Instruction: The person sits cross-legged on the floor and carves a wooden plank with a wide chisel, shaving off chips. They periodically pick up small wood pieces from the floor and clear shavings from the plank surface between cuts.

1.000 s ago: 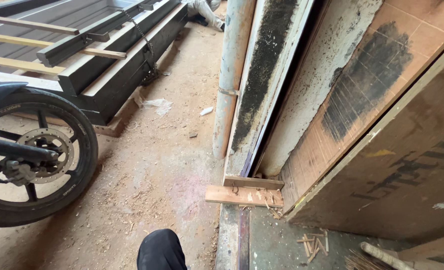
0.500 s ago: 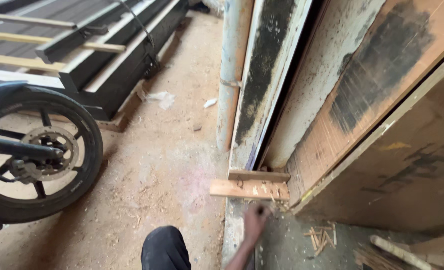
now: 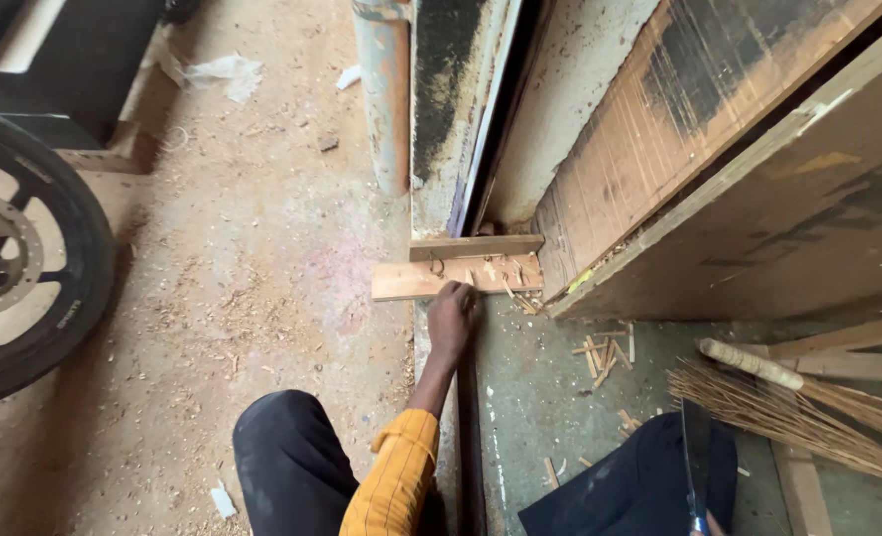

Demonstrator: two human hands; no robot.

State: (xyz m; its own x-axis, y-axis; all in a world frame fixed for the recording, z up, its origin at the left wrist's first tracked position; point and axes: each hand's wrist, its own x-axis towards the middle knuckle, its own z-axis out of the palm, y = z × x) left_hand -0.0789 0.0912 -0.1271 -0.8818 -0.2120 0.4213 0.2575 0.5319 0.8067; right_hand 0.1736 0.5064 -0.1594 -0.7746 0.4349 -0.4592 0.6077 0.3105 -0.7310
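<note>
A flat, pale wooden offcut point(image 3: 456, 277) is seen lying on the floor point(image 3: 262, 278) at the foot of a leaning plywood board point(image 3: 758, 189), with a thinner brown wood strip point(image 3: 476, 245) resting along its far edge. The left hand point(image 3: 454, 316), reached out from an orange sleeve point(image 3: 393, 476), is laid on the offcut's near edge; its fingers are curled down, though a grip cannot be told. A dark metal blade point(image 3: 697, 457) is held upright by the right hand point(image 3: 707, 527), barely seen at the lower edge. A straw broom point(image 3: 808, 412) lies just beside.
</note>
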